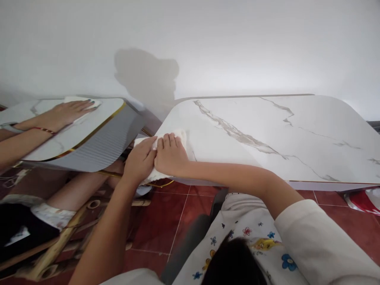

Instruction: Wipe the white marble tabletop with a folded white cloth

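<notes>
Both hands are on a white wiping cloth (181, 136) at the left end of a white marble-patterned tabletop (297, 138). My left hand (140, 160) is closed on the cloth where it hangs over the rounded edge. Beside it, touching, my right hand (170, 154) presses the cloth against the top with its fingers slightly bent. Part of the cloth is hidden under the two hands.
At left, another person's hands (67, 113) rest on a white cloth (77, 99) on a second marble-patterned top with gold trim (114, 114). A white wall (237, 47) stands behind. Below are a bamboo frame (59, 249) and red floor tiles (160, 217).
</notes>
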The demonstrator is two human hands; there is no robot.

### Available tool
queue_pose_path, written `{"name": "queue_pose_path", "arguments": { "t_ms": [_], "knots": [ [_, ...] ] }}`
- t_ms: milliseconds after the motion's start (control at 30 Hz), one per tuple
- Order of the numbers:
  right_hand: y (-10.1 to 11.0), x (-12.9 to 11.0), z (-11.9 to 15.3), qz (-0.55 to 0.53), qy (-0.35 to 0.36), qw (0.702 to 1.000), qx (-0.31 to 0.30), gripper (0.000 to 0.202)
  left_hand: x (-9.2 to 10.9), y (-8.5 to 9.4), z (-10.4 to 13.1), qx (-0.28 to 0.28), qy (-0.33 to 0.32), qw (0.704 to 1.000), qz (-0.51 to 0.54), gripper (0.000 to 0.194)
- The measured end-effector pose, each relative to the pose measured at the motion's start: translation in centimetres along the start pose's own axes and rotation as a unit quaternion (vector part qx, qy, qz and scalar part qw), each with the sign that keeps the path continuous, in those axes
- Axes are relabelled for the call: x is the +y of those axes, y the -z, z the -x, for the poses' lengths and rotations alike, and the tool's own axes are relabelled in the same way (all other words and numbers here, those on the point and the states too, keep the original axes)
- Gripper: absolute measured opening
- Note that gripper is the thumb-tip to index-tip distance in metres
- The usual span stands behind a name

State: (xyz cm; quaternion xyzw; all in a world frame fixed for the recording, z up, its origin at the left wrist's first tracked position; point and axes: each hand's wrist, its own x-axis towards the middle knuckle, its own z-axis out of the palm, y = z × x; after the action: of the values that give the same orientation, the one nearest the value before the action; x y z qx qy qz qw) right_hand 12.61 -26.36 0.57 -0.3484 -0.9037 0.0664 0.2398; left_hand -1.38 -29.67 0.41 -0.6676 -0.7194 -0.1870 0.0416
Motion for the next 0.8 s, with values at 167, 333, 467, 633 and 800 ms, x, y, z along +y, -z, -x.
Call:
{"name": "queue_pose_path", "arguments": {
  "t_ms": [167, 333, 467, 633, 800],
  "knots": [
    [1.2, 1.6, 2.6, 0.009, 0.045, 0.999, -0.013, 0.058, 3.8, 0.0, 1.3, -0.005, -0.015, 1.000, -0.016, 0.057],
    [2.2, 4.2, 3.8, 0.002, 0.019, 1.000, -0.019, 0.059, 7.1, -0.7, -0.1, -0.031, -0.028, 0.999, -0.027, 0.058],
    [2.6, 6.7, 3.0, 0.003, -0.023, 1.000, -0.011, 0.058, 8.0, -2.2, -3.1, -0.038, -0.054, 0.998, -0.004, 0.056],
    [2.9, 10.2, 0.5, -0.006, -0.059, 0.998, -0.008, 0.060, 8.3, -4.5, -8.3, -0.035, -0.080, 0.996, 0.022, 0.055],
    [2.4, 13.6, -3.1, 0.010, -0.098, 0.995, 0.013, 0.059, 8.3, -6.1, -13.5, -0.022, -0.084, 0.993, 0.077, 0.056]
  ]
}}
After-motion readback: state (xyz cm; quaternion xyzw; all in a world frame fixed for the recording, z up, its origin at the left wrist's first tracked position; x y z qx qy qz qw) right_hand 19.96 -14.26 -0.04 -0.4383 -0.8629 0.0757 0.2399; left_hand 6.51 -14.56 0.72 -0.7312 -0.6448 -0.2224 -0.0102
